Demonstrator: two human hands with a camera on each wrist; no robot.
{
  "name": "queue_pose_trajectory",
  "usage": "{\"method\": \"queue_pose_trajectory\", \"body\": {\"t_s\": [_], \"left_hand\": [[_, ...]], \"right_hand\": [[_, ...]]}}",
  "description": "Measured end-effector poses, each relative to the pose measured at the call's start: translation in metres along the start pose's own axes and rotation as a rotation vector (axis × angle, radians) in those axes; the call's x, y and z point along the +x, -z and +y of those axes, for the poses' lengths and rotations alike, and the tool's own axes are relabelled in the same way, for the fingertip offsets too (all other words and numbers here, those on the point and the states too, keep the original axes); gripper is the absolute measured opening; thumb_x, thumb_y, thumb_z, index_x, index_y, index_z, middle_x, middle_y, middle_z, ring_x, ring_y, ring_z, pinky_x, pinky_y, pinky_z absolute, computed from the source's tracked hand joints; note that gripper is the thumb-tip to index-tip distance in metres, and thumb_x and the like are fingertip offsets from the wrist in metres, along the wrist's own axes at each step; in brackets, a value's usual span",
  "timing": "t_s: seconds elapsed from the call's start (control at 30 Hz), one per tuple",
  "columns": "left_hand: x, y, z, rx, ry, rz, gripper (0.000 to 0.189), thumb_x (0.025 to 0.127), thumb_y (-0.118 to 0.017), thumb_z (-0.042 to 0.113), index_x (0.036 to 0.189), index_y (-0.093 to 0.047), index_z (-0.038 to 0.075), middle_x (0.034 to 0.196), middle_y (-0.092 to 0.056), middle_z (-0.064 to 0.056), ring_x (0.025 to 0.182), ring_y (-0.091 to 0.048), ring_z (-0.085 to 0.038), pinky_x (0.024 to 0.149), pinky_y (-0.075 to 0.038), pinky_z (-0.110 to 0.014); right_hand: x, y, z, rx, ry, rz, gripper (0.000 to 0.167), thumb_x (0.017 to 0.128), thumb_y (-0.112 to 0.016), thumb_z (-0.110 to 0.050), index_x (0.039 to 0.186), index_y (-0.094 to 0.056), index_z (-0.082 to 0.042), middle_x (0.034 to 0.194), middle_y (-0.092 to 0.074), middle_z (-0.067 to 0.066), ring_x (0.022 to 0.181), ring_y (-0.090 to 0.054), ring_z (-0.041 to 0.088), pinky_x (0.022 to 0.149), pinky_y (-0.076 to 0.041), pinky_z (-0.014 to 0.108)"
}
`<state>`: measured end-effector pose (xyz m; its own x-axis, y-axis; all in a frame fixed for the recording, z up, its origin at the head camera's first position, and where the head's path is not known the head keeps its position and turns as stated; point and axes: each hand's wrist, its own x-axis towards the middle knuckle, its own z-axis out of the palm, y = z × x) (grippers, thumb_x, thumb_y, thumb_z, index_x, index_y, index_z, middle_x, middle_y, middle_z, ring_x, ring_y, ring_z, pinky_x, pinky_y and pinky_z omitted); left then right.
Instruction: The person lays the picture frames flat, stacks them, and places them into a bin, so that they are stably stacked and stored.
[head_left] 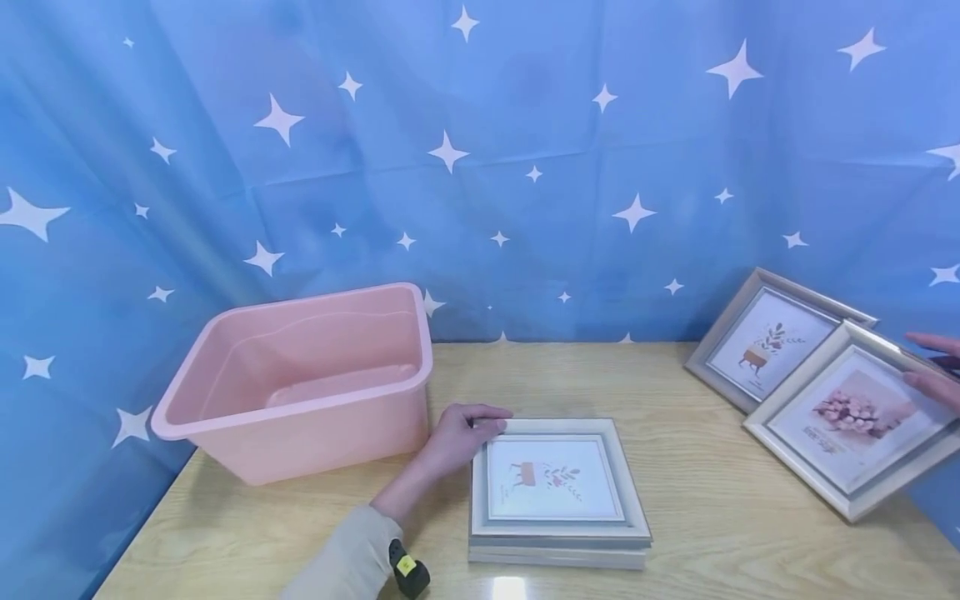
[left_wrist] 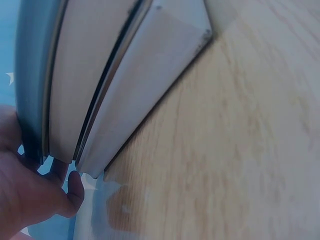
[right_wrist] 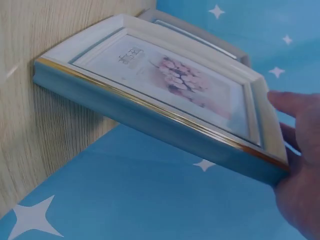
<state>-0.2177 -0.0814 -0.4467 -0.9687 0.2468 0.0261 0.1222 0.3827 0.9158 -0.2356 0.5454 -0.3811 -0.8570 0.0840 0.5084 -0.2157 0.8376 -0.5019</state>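
Note:
Several picture frames lie stacked (head_left: 551,483) on the table, the top one showing a plant in an orange pot. My left hand (head_left: 461,437) holds the stack at its far left corner, with curled fingers behind the edges in the left wrist view. At the right, my right hand (right_wrist: 302,150) grips the right end of a pale, gold-trimmed picture frame (right_wrist: 185,80) with a pink flower print. That frame is tilted, and its lower left end reaches down to the table. Behind it, another potted-plant picture frame (head_left: 765,342) leans against the curtain.
A pink plastic tub (head_left: 322,433) stands at the back left of the wooden table (head_left: 570,375), with nothing visible in it. A blue curtain (head_left: 525,208) with white stars hangs behind the table and shows past its right edge.

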Motion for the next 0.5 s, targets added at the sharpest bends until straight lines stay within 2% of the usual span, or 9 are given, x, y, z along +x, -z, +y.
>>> {"method": "queue_pose_trajectory", "body": {"t_s": [0.07, 0.1, 0.17, 0.2, 0.33, 0.43, 0.5], "left_hand": [[0.000, 0.000, 0.000, -0.005, 0.000, -0.001, 0.021, 0.101, -0.067, 0.026, 0.117, -0.079, 0.021, 0.124, -0.071, 0.005, 0.121, -0.059, -0.022, 0.102, -0.046, -0.047], [0.000, 0.000, 0.000, -0.007, -0.002, 0.000, 0.021, 0.101, -0.067, 0.026, 0.117, -0.079, 0.021, 0.124, -0.071, 0.005, 0.122, -0.059, -0.023, 0.102, -0.045, -0.048], [0.000, 0.000, 0.000, -0.015, -0.008, 0.002, 0.020, 0.101, -0.067, 0.025, 0.117, -0.079, 0.020, 0.124, -0.072, 0.004, 0.123, -0.059, -0.024, 0.104, -0.045, -0.049], [0.000, 0.000, 0.000, -0.017, -0.012, 0.002, 0.020, 0.101, -0.067, 0.025, 0.116, -0.079, 0.020, 0.124, -0.072, 0.004, 0.123, -0.059, -0.024, 0.105, -0.044, -0.050], [0.000, 0.002, 0.001, -0.014, -0.017, -0.010, 0.022, 0.101, -0.066, 0.025, 0.118, -0.079, 0.017, 0.124, -0.072, 0.003, 0.123, -0.059, -0.024, 0.105, -0.044, -0.049], [0.000, 0.004, 0.002, 0.002, -0.021, -0.023, 0.022, 0.101, -0.066, 0.023, 0.118, -0.078, 0.017, 0.123, -0.072, 0.002, 0.121, -0.060, -0.023, 0.103, -0.047, -0.047], [0.000, 0.005, 0.003, 0.013, -0.028, -0.032, 0.021, 0.101, -0.066, 0.022, 0.118, -0.078, 0.018, 0.121, -0.073, 0.002, 0.118, -0.062, -0.021, 0.099, -0.049, -0.043]], "right_hand": [[-0.001, 0.001, -0.004, 0.074, 0.049, 0.019, 0.069, 0.098, -0.062, -0.001, 0.151, -0.045, -0.042, 0.102, -0.071, -0.010, 0.079, -0.036, -0.030, 0.053, -0.038, 0.006], [-0.001, 0.001, -0.005, 0.106, 0.080, 0.025, 0.070, 0.097, -0.061, 0.002, 0.147, -0.048, -0.046, 0.108, -0.071, -0.013, 0.079, -0.038, -0.029, 0.054, -0.038, 0.005], [-0.001, 0.002, -0.007, 0.179, 0.134, 0.041, 0.072, 0.096, -0.059, 0.007, 0.136, -0.055, -0.053, 0.104, -0.056, -0.044, 0.076, -0.045, -0.026, 0.052, -0.038, 0.006], [-0.001, 0.002, -0.007, 0.215, 0.159, 0.049, 0.071, 0.096, -0.058, 0.008, 0.133, -0.059, -0.052, 0.104, -0.047, -0.052, 0.077, -0.047, -0.025, 0.052, -0.037, 0.005], [-0.004, 0.003, -0.012, 0.173, 0.171, 0.051, 0.063, 0.103, -0.058, -0.002, 0.125, -0.054, -0.062, 0.101, -0.044, -0.056, 0.069, -0.047, -0.025, 0.043, -0.038, 0.012], [-0.008, 0.003, -0.018, 0.146, 0.168, 0.039, 0.063, 0.103, -0.059, -0.004, 0.121, -0.050, -0.063, 0.102, -0.042, -0.056, 0.072, -0.047, -0.027, 0.047, -0.039, 0.008], [-0.010, 0.004, -0.023, 0.168, 0.171, 0.025, 0.064, 0.102, -0.059, -0.001, 0.120, -0.052, -0.062, 0.102, -0.044, -0.055, 0.074, -0.048, -0.026, 0.051, -0.039, 0.006]]}}
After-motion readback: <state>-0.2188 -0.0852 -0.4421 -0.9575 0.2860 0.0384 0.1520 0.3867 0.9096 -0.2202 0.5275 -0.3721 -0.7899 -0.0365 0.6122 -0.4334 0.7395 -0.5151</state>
